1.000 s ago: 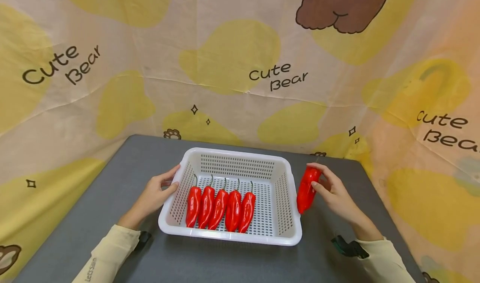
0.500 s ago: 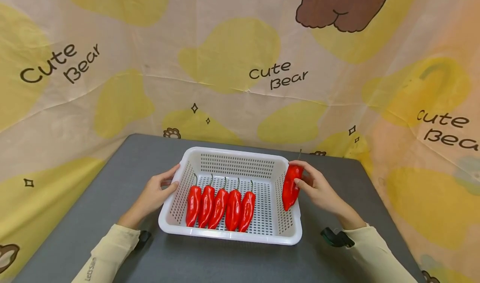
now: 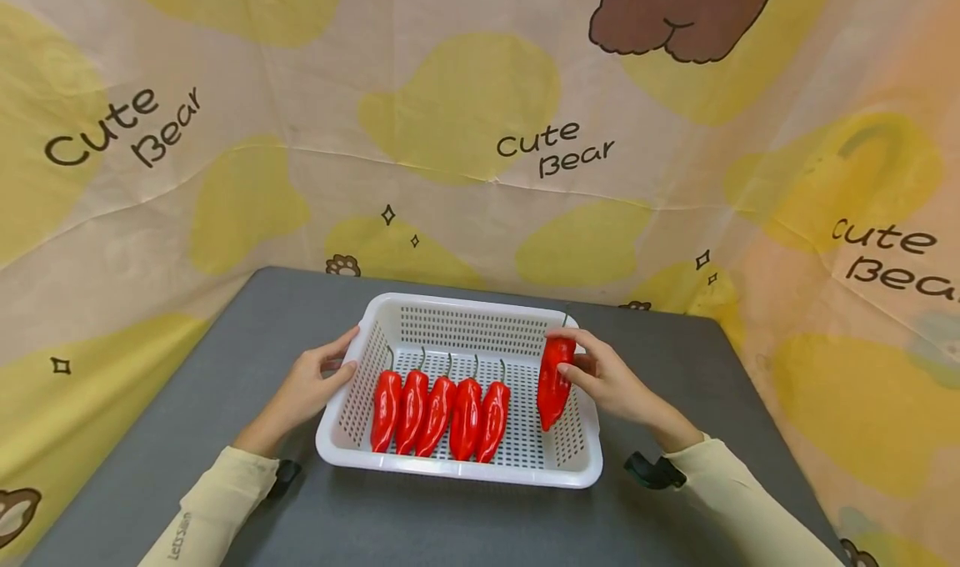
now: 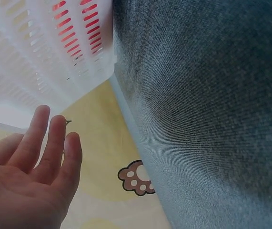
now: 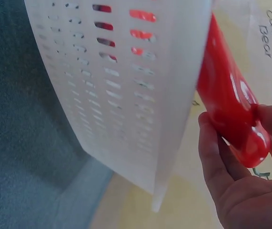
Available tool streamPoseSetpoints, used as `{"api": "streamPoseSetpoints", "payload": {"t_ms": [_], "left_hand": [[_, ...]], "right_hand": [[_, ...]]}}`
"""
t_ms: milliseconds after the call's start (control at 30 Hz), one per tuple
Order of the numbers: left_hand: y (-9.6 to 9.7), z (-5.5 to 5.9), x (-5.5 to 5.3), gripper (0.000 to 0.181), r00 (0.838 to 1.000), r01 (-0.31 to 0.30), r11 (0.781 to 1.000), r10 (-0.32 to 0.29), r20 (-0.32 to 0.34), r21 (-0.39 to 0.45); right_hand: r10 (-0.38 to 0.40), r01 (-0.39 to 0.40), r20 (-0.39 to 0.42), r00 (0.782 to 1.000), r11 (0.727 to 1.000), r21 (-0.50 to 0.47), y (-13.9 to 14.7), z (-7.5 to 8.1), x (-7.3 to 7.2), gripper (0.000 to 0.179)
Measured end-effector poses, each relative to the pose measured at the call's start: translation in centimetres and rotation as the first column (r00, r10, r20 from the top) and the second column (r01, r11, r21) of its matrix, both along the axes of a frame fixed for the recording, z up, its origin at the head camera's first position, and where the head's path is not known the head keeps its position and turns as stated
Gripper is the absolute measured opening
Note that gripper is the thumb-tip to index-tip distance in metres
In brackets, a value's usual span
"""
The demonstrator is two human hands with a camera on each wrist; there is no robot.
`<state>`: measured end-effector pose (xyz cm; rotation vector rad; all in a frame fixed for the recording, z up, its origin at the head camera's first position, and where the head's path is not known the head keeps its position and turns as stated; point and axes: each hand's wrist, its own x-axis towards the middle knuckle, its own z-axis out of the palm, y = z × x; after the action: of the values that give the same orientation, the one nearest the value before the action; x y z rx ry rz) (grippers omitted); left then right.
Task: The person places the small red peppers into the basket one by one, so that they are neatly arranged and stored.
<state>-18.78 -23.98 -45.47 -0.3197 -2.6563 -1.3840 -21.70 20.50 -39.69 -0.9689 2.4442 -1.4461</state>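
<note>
A white plastic basket (image 3: 525,473) with slotted walls stands on the table. Inside it, several glossy red peppers (image 3: 437,417) lie side by side in a row, green stems pointing away from me. My right hand (image 3: 611,383) pinches another red pepper (image 3: 553,388) between thumb and fingers near its stem end, over the basket's right part. The right wrist view shows this pepper (image 5: 231,90) partly hidden by the basket wall. At the basket's left rim, my left hand (image 3: 318,379) holds the edge with thumb and forefinger; its other fingers (image 4: 57,138) stay loose outside the wall.
A dark grey tabletop (image 3: 420,525) lies under the basket and arms. Cloth (image 3: 465,108) printed with bears and lettering hangs behind and at both sides. A dark band (image 3: 654,471) is on the right wrist.
My right hand has carried the pepper leftward from outside the basket, across its right rim, to above the basket's right part. My left hand stays at the left rim.
</note>
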Motion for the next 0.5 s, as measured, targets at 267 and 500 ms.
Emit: {"api": "streamPoseSetpoints", "payload": {"t_ms": [267,500], "left_hand": [[0.1,0.0,0.1,0.057,1.0,-0.003,1.0,0.003,0.004,0.0],[0.1,-0.1,0.1,0.057,1.0,-0.011,1.0,0.011,0.002,0.002]], "right_hand": [[0.079,-0.079,0.061,0.995,0.997,0.0,-1.6,-0.1,-0.3,0.046],[0.098,-0.103,0.104,0.99,0.994,0.04,-3.0,0.0,-0.4,0.043]]}}
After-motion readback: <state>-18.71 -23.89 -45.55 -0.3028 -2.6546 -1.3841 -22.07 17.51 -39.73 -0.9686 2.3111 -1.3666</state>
